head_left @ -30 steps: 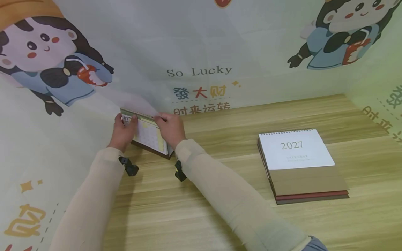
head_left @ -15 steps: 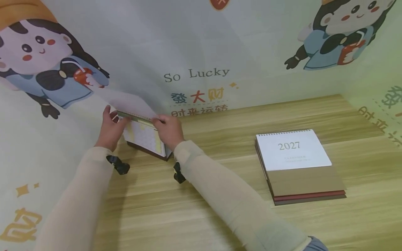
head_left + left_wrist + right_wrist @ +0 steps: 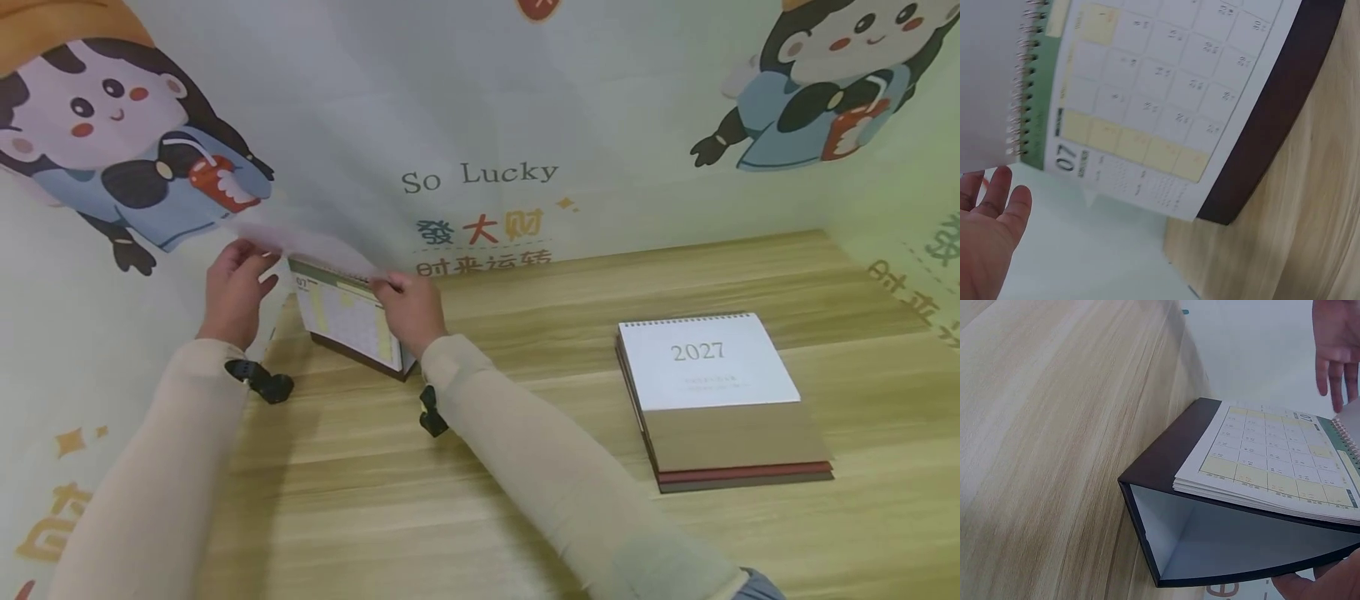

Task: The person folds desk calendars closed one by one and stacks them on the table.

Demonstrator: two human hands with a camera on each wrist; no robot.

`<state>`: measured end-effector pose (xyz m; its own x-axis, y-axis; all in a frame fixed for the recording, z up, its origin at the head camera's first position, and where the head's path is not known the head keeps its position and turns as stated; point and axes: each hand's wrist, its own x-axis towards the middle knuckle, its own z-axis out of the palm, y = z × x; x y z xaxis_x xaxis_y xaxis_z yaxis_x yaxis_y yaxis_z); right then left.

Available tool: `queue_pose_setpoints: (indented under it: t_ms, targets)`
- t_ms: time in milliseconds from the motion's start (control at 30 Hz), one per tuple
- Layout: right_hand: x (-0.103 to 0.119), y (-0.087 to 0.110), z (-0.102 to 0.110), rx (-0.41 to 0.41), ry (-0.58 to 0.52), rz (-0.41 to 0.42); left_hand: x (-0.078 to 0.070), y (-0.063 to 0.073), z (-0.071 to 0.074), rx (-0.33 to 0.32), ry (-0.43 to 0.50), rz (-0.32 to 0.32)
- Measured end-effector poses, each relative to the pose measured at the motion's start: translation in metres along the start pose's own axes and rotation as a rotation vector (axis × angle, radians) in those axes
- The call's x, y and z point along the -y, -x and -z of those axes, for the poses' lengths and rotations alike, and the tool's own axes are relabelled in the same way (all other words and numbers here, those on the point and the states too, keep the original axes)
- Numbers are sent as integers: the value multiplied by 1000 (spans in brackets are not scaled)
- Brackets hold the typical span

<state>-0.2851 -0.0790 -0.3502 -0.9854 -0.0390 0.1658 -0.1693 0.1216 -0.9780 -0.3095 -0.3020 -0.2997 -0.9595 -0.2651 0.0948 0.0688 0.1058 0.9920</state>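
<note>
A desk calendar [image 3: 352, 321] stands tented on its dark base at the back left, its 07 page facing front. My right hand [image 3: 412, 308] grips its upper right corner; in the right wrist view, fingers [image 3: 1300, 584] lie against its back panel. A raised white page [image 3: 985, 87] stands up from the spiral binding [image 3: 1019, 94]. My left hand [image 3: 238, 292] is beside the calendar's upper left corner, fingers extended at the raised page's edge. Whether they touch that page I cannot tell. In the right wrist view the left hand [image 3: 1338, 350] shows loosely straight fingers.
A second desk calendar [image 3: 708, 367], marked 2027, lies flat on the wooden table [image 3: 525, 467] to the right. A printed cloth backdrop [image 3: 337, 108] rises behind and on both sides, close to the left hand.
My left hand has let go of the calendar's left edge and moved left and up to the raised page. That page now leans further back. The right hand keeps its grip.
</note>
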Motion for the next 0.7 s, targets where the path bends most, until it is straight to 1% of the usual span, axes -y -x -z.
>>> queue_pose_setpoints:
  t_ms: [100,300,367,433,500,533,600,633,667,700]
  targets:
    - [1,1,1,12,-8,-16,-8,7,9,14,50,-6]
    - [3,2,0,13,-21,-19,-27,20,29,52,258,-39]
    - [3,2,0,12,-21,-15,-32,24,35,46,276,-62]
    - [3,2,0,12,-22,-15,-35,26,41,8,287,-90]
    - [3,2,0,14,-18,-12,-36,27,46,-61,223,-139]
    - [3,2,0,15,-18,-11,-36,28,48,-93,168,-155]
    - [3,2,0,15,-18,-10,-37,29,52,-124,-36,-166]
    - [3,2,0,15,-19,-8,-36,29,54,-122,-170,-164]
    - [3,2,1,15,-19,-7,-36,30,56,-101,-312,-154]
    - [3,2,1,14,-20,-6,-36,31,56,-60,-445,-146]
